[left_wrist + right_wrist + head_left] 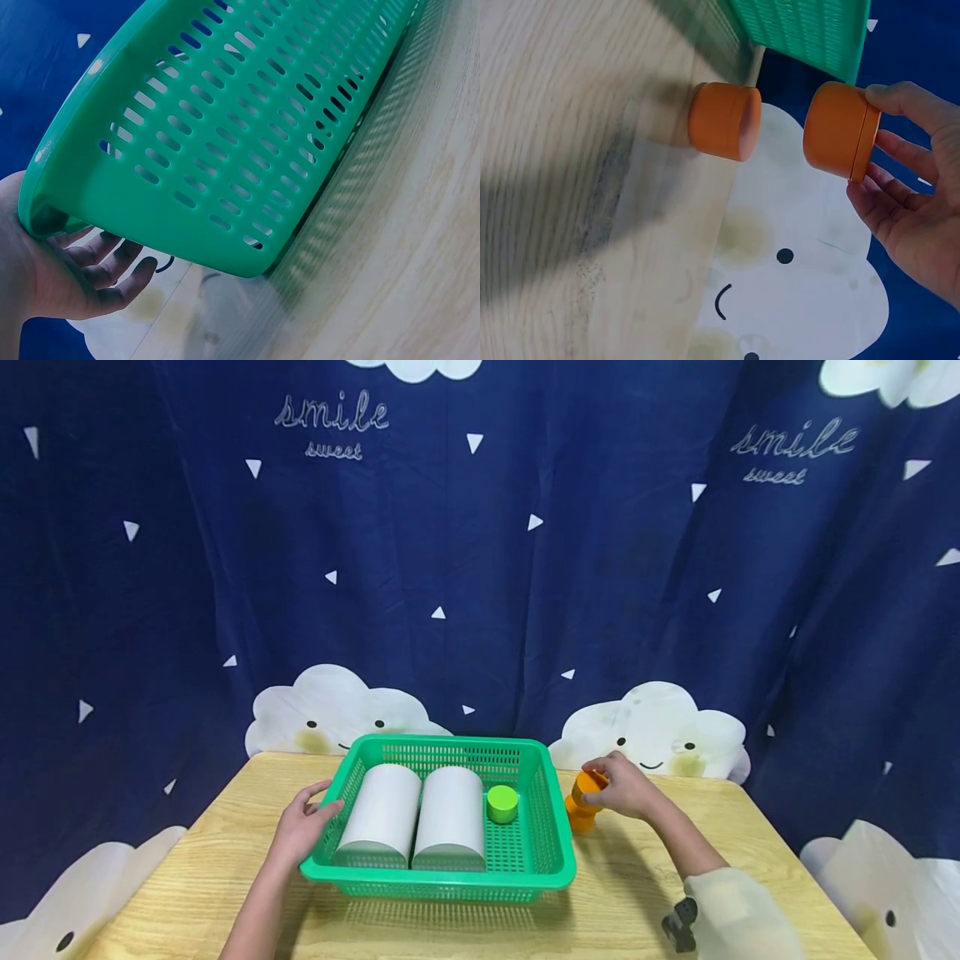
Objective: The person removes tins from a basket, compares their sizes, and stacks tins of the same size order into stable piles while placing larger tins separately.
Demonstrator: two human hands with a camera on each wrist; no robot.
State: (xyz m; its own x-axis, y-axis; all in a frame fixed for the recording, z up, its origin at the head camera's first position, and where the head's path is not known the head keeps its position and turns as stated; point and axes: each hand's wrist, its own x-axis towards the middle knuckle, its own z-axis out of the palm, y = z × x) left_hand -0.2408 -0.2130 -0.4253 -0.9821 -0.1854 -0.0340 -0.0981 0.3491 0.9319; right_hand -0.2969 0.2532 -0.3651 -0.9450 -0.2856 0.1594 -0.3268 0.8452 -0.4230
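Note:
A green plastic basket with slotted walls sits on the table. My left hand grips its left rim; in the left wrist view the fingers curl below the rim while the thumb is hidden. On the other side, my right hand holds a small round orange container between thumb and fingertips, beside the basket's right wall. A second orange container stands on the table under it. The right wrist view shows a gap between the two. Inside the basket lie two large white cylinders and a small lime-green round container.
The light wooden table extends around the basket. Behind its far edge hangs a dark blue curtain with white triangles and smiling clouds. In the head view, the basket's right wall stands close to the lower orange container.

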